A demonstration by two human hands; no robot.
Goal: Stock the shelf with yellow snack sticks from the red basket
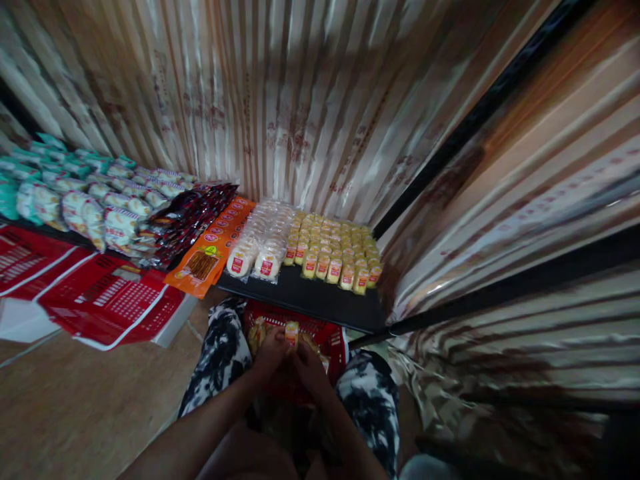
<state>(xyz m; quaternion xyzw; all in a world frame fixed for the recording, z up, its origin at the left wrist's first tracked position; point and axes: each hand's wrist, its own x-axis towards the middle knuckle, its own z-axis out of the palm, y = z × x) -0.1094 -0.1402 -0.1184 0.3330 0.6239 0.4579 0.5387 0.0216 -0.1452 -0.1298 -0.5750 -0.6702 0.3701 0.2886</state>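
Observation:
Between my knees, both hands meet over a red plastic basket (pixel 336 339). A small yellow snack packet (pixel 291 332) with a red label stands upright between them. My left hand (pixel 271 351) is closed on the packet's left side. Fingers of my right hand (pixel 306 363) are closed at its lower right side; the fingertips are partly hidden. More yellowish packets (pixel 257 333) lie in the basket under and beside my hands. Just beyond, similar yellow packets (pixel 334 268) stand in tight rows on a black shelf (pixel 320 301).
Left of the yellow rows are clear bags of round white crackers (pixel 241 260), an orange snack bag (pixel 204 260), dark red packets (pixel 193 217) and white-and-teal packets (pixel 75 200). Red baskets (pixel 113 293) stand at left. A black shelf post (pixel 440 160) slants on the right before draped curtains (pixel 285 100).

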